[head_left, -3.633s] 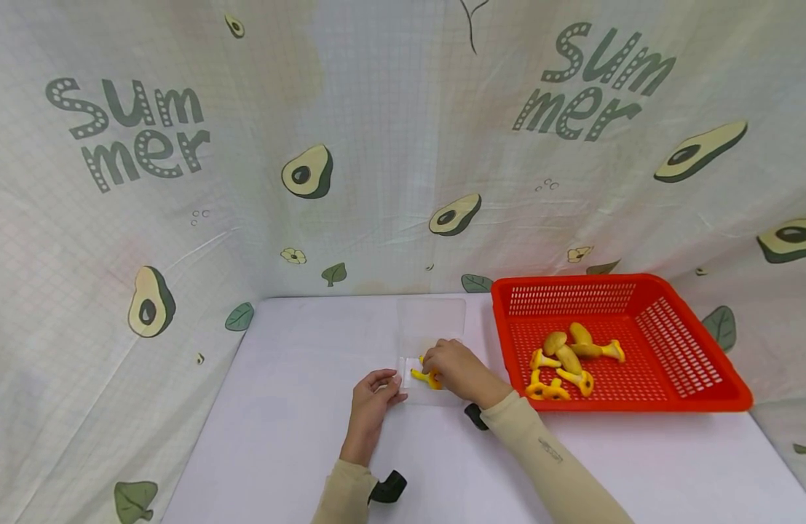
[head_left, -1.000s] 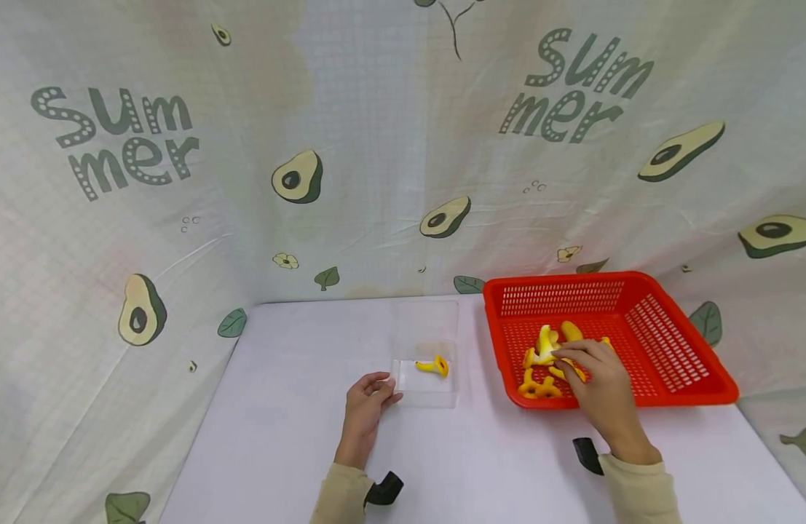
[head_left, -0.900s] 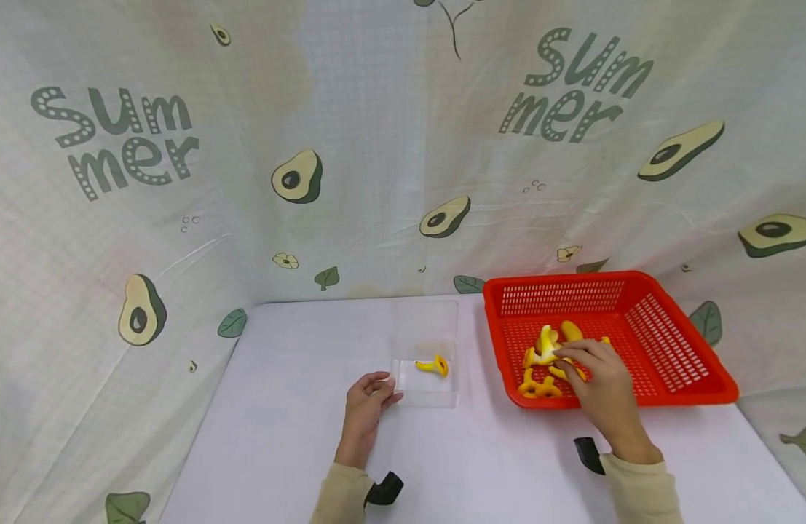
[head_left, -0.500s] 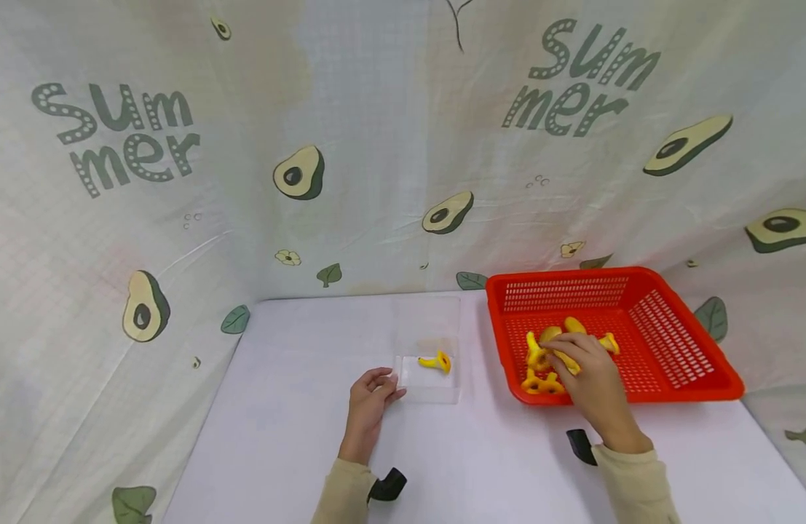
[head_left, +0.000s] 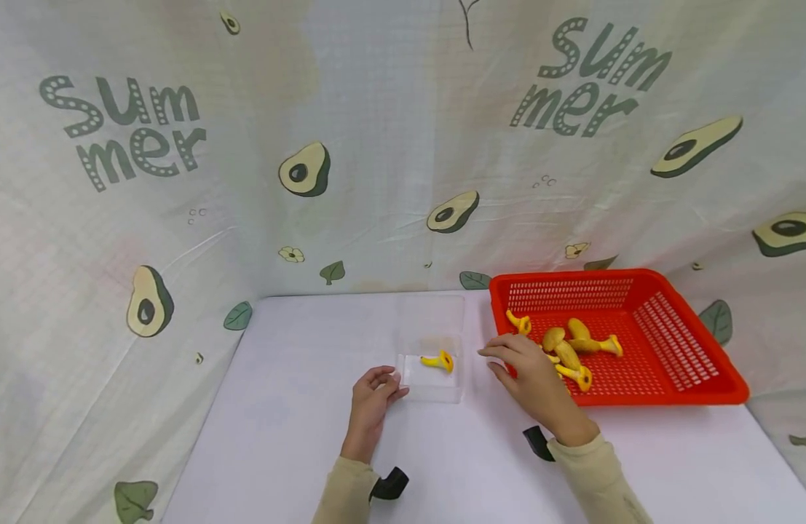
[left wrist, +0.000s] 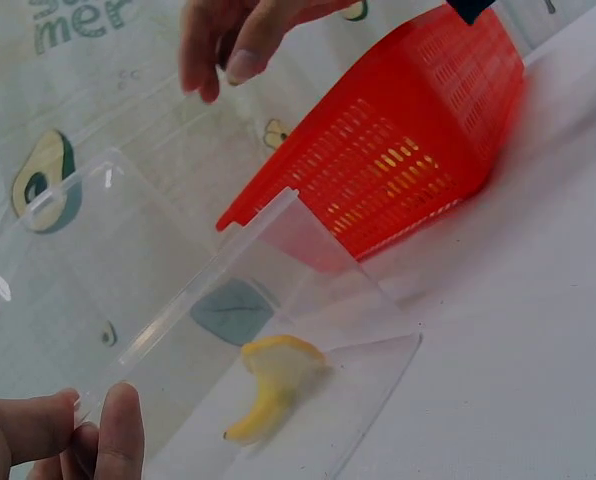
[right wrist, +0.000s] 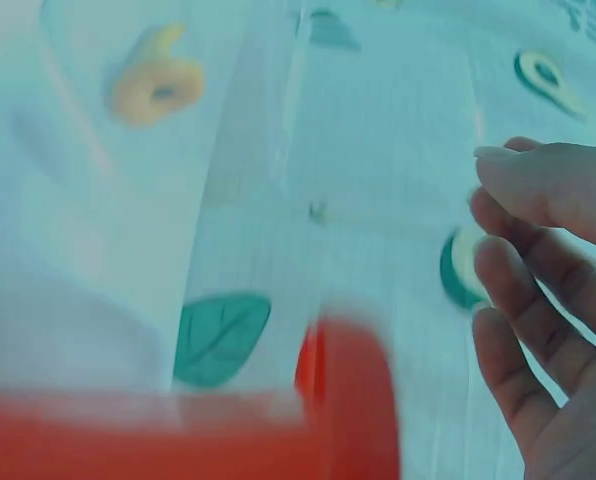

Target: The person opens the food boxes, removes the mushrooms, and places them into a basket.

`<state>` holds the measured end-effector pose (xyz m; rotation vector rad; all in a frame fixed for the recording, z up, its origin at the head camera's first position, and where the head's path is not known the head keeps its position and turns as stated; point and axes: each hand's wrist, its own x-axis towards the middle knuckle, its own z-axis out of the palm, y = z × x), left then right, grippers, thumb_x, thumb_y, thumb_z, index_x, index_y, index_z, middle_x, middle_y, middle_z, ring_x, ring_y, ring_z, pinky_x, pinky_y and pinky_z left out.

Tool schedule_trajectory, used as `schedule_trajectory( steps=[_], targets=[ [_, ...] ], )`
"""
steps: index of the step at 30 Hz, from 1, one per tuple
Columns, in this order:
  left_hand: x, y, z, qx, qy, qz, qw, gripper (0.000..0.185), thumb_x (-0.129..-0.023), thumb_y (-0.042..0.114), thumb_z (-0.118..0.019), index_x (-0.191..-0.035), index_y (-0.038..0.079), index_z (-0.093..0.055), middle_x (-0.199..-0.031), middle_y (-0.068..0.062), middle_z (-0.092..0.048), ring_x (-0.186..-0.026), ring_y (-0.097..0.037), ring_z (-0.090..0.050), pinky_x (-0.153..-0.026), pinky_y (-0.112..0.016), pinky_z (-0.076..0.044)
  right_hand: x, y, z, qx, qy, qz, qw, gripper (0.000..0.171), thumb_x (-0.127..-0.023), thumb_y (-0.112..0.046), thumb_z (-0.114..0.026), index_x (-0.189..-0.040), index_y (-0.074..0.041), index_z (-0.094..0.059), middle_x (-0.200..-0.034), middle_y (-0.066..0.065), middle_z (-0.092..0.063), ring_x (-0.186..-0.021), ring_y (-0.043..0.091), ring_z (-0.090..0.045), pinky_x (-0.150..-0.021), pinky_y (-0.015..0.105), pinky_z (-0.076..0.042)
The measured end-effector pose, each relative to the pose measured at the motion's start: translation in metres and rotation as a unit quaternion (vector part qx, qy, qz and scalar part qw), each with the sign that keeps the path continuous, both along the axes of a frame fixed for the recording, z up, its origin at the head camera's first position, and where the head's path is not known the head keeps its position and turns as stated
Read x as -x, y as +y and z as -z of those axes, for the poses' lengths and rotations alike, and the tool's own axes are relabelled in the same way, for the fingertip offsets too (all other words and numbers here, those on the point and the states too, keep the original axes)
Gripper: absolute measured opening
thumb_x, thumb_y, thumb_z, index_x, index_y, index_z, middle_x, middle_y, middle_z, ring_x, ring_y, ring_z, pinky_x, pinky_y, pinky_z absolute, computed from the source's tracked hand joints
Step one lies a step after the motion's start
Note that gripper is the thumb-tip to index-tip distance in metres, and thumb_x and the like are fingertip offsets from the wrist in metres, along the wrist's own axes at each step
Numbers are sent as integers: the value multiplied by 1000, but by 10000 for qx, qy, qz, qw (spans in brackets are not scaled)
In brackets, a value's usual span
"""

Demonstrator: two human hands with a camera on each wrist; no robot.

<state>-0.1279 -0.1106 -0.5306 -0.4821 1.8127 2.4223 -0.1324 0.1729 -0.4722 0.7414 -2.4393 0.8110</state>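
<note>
My left hand (head_left: 370, 404) pinches the near-left edge of a clear hinged plastic box (left wrist: 378, 400), its lid folded back flat behind it. A single yellow trumpet-shaped mushroom (head_left: 440, 361) lies inside. Over the near-left rim of the red basket (head_left: 704, 389) hovers my right hand (head_left: 530, 378), fingers loosely bent and apart; nothing shows between thumb and fingertips (right wrist: 493, 260) in the right wrist view. Just beyond that hand, another yellow mushroom (head_left: 520, 323) sits by the basket's left wall. Several brown-capped and yellow mushrooms (head_left: 565, 351) lie in the basket, some hidden by the hand.
A white tabletop (head_left: 278, 437) carries the box and, to its right, the basket. Behind and at the sides hangs a pale curtain (head_left: 376, 109) printed with avocados and lettering. Black wrist mounts (head_left: 391, 484) stick out by both sleeves.
My right hand has moved left from over the mushrooms to the basket rim. The yellow mushroom it had hold of is now out of its fingers, at the left wall. My left hand stays put.
</note>
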Motion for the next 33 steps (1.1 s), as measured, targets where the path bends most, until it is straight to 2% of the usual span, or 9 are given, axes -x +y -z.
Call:
schedule_trajectory(
  steps=[2,4,11,15,19,22,30,33],
  targets=[
    [0,0,0,-17,-7,-3,10000,31,-99,-10,-64,-127,-18,-54,-91,-4,-57,-75,-12,-67,-74,-26,-66,5,-11,-1,-74,-113,-197,9997,36,-76,5,-92,-106,-11,-81,-110,2,-73,-104,21,-67,-91,37,-64],
    [0,0,0,-13,4,7,10000,30,-99,-10,-64,-127,-17,-54,-92,-4,-57,-75,-12,-67,-74,-26,-66,10,-21,-2,-225,-237,-371,9988,35,-77,4,-91,-108,-10,-80,-111,2,-73,-105,22,-67,-91,42,-65],
    [0,-1,0,2,16,26,10000,29,-99,-10,-64,-126,-18,-54,-91,-4,-57,-75,-12,-68,-75,-26,-66,28,-48,-4,-963,-641,-840,9897,35,-80,2,-89,-112,-10,-80,-113,2,-74,-104,23,-67,-93,41,-63],
    [0,-1,0,16,30,14,10000,29,-99,-10,-64,-126,-17,-55,-92,-4,-57,-75,-12,-68,-75,-26,-66,37,-59,-3,-1281,-1017,-965,9818,30,-85,2,-85,-112,-10,-80,-115,3,-74,-106,25,-67,-95,41,-62],
    [0,0,0,45,16,11,10000,27,-100,-9,-64,-125,-16,-56,-92,-4,-57,-76,-12,-68,-75,-26,-66,45,-67,0,-1470,-1507,-957,9729,26,-88,3,-82,-113,-7,-81,-117,6,-75,-109,28,-67,-98,43,-62],
    [0,-1,1,45,14,22,10000,28,-100,-9,-64,-125,-16,-55,-92,-4,-57,-75,-12,-67,-75,-26,-66,50,-73,4,-1597,-1672,-912,9686,24,-89,4,-80,-111,-6,-82,-116,8,-76,-108,29,-68,-98,43,-62],
    [0,-1,2,53,20,37,10000,29,-100,-9,-63,-126,-17,-55,-92,-4,-57,-74,-12,-68,-74,-25,-66,55,-81,10,-1992,-1616,-741,9637,24,-88,6,-80,-108,-6,-83,-109,8,-77,-99,28,-70,-91,40,-63],
    [0,-1,3,86,31,39,10000,29,-100,-9,-63,-126,-17,-54,-92,-4,-57,-74,-12,-68,-75,-26,-66,56,-84,11,-2132,-1764,-597,9591,23,-87,3,-82,-109,-6,-83,-107,9,-77,-95,28,-69,-90,39,-64]
  ],
)
